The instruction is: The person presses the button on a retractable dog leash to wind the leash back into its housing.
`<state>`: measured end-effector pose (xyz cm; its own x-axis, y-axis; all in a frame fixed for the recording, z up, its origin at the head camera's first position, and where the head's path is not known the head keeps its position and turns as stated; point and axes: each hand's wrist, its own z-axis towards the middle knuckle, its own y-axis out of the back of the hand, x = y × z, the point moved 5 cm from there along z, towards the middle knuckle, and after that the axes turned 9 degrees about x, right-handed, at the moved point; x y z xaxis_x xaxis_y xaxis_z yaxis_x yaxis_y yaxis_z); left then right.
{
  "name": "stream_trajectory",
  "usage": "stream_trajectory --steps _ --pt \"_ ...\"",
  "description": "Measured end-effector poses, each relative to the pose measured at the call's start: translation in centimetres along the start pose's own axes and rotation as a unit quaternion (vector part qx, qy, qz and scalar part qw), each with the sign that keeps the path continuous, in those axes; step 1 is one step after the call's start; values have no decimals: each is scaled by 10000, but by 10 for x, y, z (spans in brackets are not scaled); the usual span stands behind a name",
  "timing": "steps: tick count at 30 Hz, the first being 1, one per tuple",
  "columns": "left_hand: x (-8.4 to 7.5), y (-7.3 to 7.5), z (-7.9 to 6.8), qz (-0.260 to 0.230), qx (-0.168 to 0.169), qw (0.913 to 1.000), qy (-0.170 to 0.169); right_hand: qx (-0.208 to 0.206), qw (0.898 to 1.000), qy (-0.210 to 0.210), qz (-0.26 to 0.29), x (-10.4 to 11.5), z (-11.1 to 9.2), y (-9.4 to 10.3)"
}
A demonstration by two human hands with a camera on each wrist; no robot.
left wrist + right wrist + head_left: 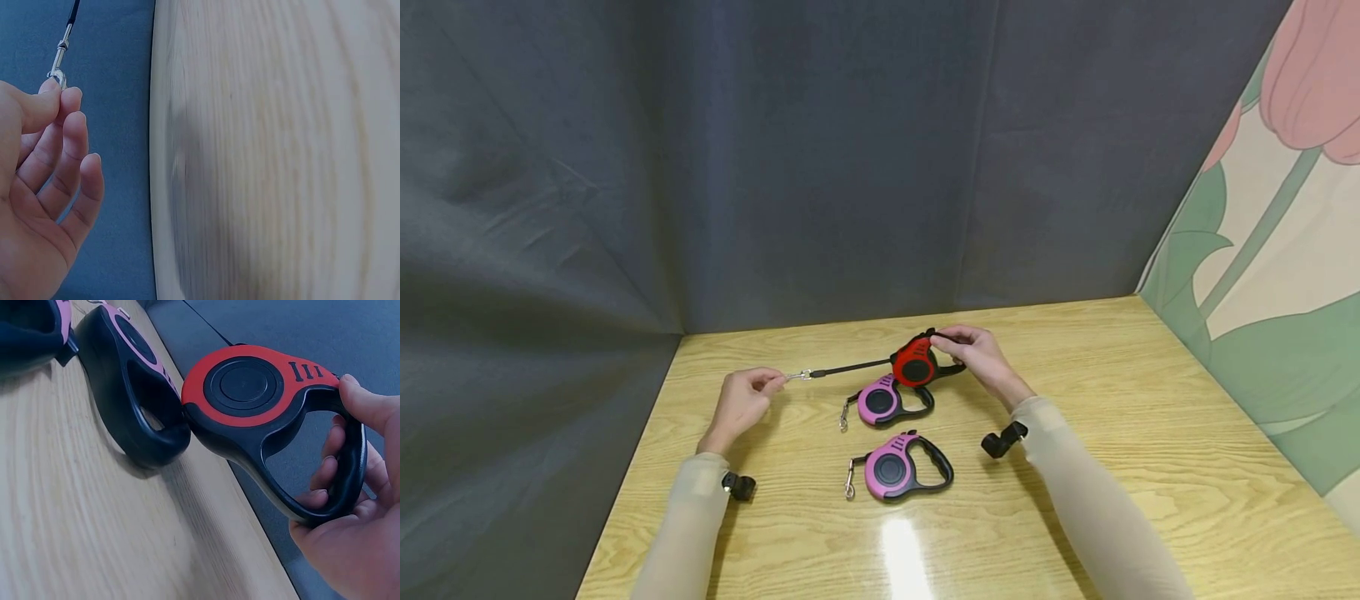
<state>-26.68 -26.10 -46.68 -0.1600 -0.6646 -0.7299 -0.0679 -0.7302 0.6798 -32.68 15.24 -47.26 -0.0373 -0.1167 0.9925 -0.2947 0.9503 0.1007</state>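
Note:
A red and black retractable dog leash [914, 363] is held by its looped handle in my right hand [979, 357]; in the right wrist view the fingers curl through the handle [355, 469] and the thumb lies on its top. My left hand [747, 405] pinches the silver clip [57, 74] between thumb and forefinger, the other fingers loosely bent. Between both hands a short black strap [853, 367] runs out straight from the casing. Just below the red leash lies a pink leash [877, 402], and nearer to me a second pink leash [891, 472], both with clips pointing left.
The wooden table [1075, 367] ends at a dark cloth backdrop [850, 167] behind and to the left. A tulip-patterned wall covering [1285, 333] borders it on the right. Black wrist cameras [739, 487] are strapped to both sleeves.

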Motion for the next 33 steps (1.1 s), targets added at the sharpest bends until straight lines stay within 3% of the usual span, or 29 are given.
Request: stream_trajectory --steps 33 --pt "-35 -43 22 -349 238 9989 -189 276 9996 -15 102 8 13 -49"
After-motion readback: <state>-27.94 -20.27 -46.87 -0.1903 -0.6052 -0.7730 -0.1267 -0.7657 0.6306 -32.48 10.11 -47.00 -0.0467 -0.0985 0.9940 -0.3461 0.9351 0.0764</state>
